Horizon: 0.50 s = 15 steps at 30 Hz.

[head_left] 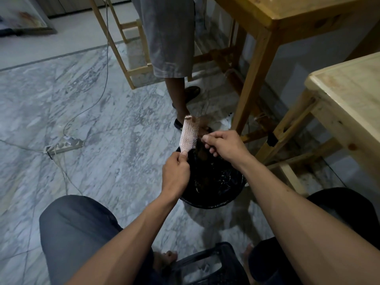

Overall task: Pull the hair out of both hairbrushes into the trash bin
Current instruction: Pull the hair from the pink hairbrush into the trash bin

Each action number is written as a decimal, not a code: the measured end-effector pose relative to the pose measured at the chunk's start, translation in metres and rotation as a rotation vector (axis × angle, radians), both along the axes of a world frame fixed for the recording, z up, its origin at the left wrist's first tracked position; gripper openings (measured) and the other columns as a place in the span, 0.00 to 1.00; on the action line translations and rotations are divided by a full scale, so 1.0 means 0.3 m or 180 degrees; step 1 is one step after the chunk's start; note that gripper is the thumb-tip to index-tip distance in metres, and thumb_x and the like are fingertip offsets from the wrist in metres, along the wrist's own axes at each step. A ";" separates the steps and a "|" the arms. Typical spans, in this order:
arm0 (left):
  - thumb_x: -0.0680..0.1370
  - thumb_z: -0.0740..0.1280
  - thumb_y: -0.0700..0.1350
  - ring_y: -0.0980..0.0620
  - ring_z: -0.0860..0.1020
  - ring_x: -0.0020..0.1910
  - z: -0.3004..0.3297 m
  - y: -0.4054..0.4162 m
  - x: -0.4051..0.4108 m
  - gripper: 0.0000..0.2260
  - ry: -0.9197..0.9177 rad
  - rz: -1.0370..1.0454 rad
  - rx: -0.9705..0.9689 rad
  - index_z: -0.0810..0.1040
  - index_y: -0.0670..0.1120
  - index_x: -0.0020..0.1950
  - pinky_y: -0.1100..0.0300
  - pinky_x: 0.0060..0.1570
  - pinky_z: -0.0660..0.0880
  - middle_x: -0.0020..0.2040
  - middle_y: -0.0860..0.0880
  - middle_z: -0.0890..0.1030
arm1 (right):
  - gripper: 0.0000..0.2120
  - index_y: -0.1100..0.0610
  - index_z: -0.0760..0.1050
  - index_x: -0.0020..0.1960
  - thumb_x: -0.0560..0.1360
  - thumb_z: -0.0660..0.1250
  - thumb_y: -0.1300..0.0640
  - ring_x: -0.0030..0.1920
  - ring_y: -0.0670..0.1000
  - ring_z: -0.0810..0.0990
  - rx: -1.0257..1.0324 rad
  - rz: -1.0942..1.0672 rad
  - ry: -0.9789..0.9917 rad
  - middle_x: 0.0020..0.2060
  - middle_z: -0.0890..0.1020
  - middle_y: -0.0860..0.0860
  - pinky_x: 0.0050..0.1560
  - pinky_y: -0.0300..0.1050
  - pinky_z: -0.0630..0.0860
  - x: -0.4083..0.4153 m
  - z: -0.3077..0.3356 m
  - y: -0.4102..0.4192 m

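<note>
A pale pink hairbrush points up and away, bristles facing right, over the far rim of the black-lined trash bin. My left hand is shut on its handle. My right hand hovers just right of the bristles with thumb and fingers pinched; a dark tuft of hair hangs below the fingers above the bin. Only one hairbrush is in view.
Another person's legs in sandals stand just beyond the bin. Wooden tables and a lighter one stand at the right. A power strip with cables lies on the marble floor at left. A dark plastic stool sits between my knees.
</note>
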<state>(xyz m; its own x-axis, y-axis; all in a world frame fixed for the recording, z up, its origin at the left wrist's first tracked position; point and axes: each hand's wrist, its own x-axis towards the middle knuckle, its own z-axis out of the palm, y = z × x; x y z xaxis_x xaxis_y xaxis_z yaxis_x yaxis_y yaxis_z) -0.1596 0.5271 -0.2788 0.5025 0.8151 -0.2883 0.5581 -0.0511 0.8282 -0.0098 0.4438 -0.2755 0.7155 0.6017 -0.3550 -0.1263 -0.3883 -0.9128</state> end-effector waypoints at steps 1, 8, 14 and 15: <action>0.81 0.59 0.56 0.41 0.78 0.38 0.000 0.010 0.003 0.17 -0.0055 0.0098 -0.0164 0.76 0.45 0.43 0.44 0.40 0.74 0.37 0.45 0.80 | 0.07 0.52 0.86 0.43 0.80 0.72 0.55 0.31 0.43 0.78 -0.0074 0.0029 -0.0038 0.34 0.84 0.48 0.34 0.38 0.76 -0.005 -0.006 -0.009; 0.79 0.58 0.56 0.46 0.72 0.30 0.027 0.099 0.012 0.15 -0.0341 0.0678 -0.0603 0.77 0.47 0.46 0.50 0.35 0.69 0.33 0.47 0.75 | 0.08 0.56 0.86 0.45 0.80 0.71 0.56 0.35 0.46 0.81 -0.0835 0.0208 -0.0162 0.36 0.85 0.51 0.37 0.40 0.77 0.011 -0.053 -0.108; 0.82 0.57 0.57 0.41 0.78 0.37 0.023 0.052 -0.011 0.18 -0.0160 0.0145 -0.0075 0.77 0.45 0.47 0.43 0.39 0.74 0.38 0.44 0.79 | 0.16 0.54 0.80 0.66 0.79 0.71 0.56 0.48 0.50 0.84 -0.1488 0.0926 -0.0190 0.53 0.84 0.53 0.42 0.41 0.80 0.010 -0.063 -0.112; 0.83 0.57 0.55 0.41 0.78 0.39 0.022 0.039 -0.012 0.18 -0.0130 0.0033 0.0036 0.77 0.43 0.48 0.44 0.40 0.74 0.39 0.43 0.80 | 0.27 0.51 0.74 0.74 0.75 0.72 0.55 0.55 0.54 0.83 -0.1535 0.1087 -0.0253 0.63 0.81 0.54 0.49 0.46 0.82 0.015 -0.062 -0.102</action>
